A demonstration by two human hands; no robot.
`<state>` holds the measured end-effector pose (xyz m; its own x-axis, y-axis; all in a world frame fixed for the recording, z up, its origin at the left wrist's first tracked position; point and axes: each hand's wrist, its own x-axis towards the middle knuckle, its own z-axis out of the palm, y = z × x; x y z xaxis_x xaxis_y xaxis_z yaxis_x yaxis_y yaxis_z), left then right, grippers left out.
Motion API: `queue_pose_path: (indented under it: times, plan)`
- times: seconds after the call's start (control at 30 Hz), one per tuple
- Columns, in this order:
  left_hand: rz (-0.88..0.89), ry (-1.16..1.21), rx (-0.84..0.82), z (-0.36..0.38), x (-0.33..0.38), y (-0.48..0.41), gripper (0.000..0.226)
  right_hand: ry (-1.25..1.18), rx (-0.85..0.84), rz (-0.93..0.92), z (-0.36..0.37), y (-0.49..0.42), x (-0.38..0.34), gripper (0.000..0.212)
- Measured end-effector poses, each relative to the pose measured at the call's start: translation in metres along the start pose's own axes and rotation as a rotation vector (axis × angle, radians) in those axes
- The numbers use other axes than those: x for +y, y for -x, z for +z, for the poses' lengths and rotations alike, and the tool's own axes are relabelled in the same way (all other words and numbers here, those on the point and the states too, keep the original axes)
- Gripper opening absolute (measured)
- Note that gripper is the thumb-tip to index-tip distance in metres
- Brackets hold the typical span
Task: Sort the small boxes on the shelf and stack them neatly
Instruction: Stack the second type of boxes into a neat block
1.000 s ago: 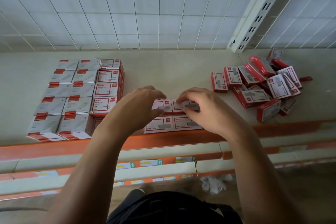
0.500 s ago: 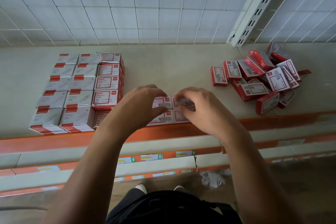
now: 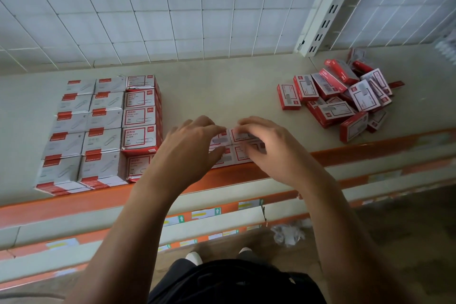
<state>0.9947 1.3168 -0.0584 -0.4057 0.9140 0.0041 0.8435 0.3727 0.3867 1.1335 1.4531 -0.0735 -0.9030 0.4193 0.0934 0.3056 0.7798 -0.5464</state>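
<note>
1. left hand (image 3: 187, 150) and right hand (image 3: 274, 148) arch over a two-by-two block of small boxes (image 3: 233, 147) at the front of the shelf (image 3: 222, 91), fingertips nearly meeting above it. the fingers curve down onto the box faces, but whether they grip or merely press cannot be told.
2. pose: both forearms reach up and inward from below, palms down, thumbs toward the near row.
3. step in hand, as judged: squaring the block so its four boxes sit flush, just behind the orange front rail (image 3: 74, 205).
4. next move, as judged: fetching another box from the loose pile (image 3: 345, 103), well apart to the right, and laying it in line with the block. this calls for matching orientation and a light touch, since such boxes likely slide easily.
5. paper clip boxes (image 3: 103, 131) stand in tidy stacked rows to the left, near the left hand.
6. wire grid panel (image 3: 148, 7) and slotted upright (image 3: 328, 7) close the back.
</note>
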Motion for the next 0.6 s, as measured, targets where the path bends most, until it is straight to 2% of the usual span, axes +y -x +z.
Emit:
queue_pose_path:
  times: [0.23, 0.43, 0.6]
  plan:
    - [0.155, 0.088, 0.213, 0.001, 0.015, -0.005, 0.030, 0.044, 0.321, 0.085, -0.015, 0.028, 0.002, 0.035]
    - [0.275, 0.173, 0.181, 0.018, 0.046, -0.016, 0.027, 0.042, 0.425, 0.180, -0.020, 0.065, 0.014, 0.034]
    - [0.298, 0.142, 0.156, 0.025, 0.073, -0.041, 0.032, 0.023, 0.472, 0.219, -0.039, 0.068, 0.041, 0.034]
